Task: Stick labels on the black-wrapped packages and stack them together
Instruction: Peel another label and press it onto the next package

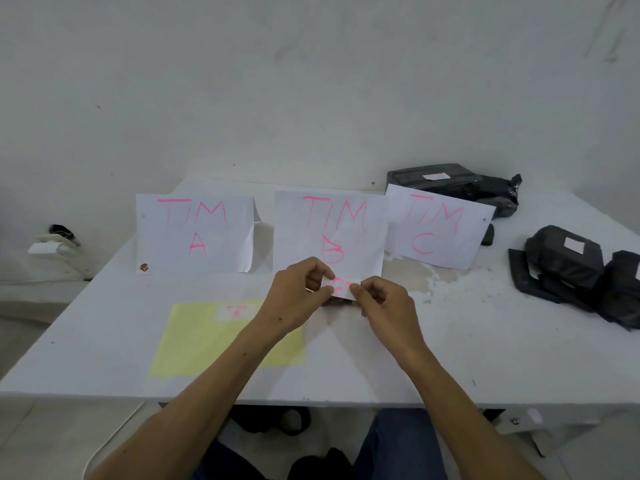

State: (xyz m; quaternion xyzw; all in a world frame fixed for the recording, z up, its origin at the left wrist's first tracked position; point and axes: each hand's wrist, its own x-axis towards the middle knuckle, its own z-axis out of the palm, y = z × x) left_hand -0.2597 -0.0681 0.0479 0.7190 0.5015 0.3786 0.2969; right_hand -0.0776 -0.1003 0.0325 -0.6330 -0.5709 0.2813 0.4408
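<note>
Black-wrapped packages (568,261) are sitting on the right side of the white table (450,341), each bearing a small white label. You are pinching a pink-lettered label (343,288) between your left hand (298,296) and right hand (384,303), just in front of the "TIM B" sign (329,230). Your yellow sheet (207,337) is lying under your left forearm.

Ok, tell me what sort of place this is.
Probably a makeshift parcel-sorting station: a plain white table against a bare wall, paper signs reading TIM A, B, C, and black-wrapped packages with labels.
</note>
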